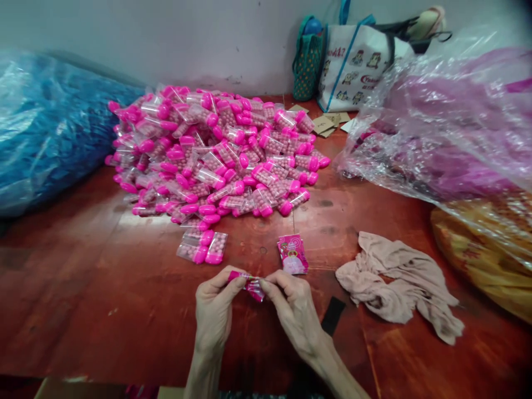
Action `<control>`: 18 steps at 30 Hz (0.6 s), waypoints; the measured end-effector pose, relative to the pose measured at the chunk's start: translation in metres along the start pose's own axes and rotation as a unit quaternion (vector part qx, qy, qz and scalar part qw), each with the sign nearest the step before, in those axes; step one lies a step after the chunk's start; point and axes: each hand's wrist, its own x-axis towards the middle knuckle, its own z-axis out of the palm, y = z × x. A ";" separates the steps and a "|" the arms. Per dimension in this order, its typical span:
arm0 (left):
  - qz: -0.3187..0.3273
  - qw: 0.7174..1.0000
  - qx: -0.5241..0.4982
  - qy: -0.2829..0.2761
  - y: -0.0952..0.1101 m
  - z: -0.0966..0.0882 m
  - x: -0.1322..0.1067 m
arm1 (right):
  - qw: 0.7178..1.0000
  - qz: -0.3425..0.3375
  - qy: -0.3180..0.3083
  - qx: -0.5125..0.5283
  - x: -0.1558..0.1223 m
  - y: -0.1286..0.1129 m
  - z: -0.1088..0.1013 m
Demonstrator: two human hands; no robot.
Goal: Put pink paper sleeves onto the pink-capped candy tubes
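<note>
Between my two hands is a small pink printed plastic sleeve [254,289], pinched at its upper edge. My left hand [215,305] grips its left end between thumb and index finger. At the right end my right hand [293,307] pinches it the same way. Just beyond my fingers lies a flat stack of pink printed sleeves [293,255]. A few clear bottles with pink caps [216,247], filled with pale pink beads, lie beyond my left hand. Behind them rises a large pile of the same bottles [216,155].
A crumpled beige cloth [399,277] and a black strip [333,315] lie at right. Plastic bags hold blue items [54,127] at left and pink items [453,127] at right. A yellow bag [477,249], cardboard pieces [326,123] and a white tote [353,66] are also on the table.
</note>
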 end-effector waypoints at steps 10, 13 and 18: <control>0.041 0.941 -0.141 0.304 0.021 -0.080 0.008 | 0.928 -0.180 -0.036 -0.324 0.047 -0.016 0.065; 0.028 0.947 -0.175 0.267 0.019 -0.085 0.011 | 0.888 -0.245 -0.050 -0.385 0.065 -0.012 0.082; 0.035 0.955 -0.198 0.219 0.014 -0.080 0.011 | 0.874 -0.238 -0.063 -0.419 0.055 -0.004 0.079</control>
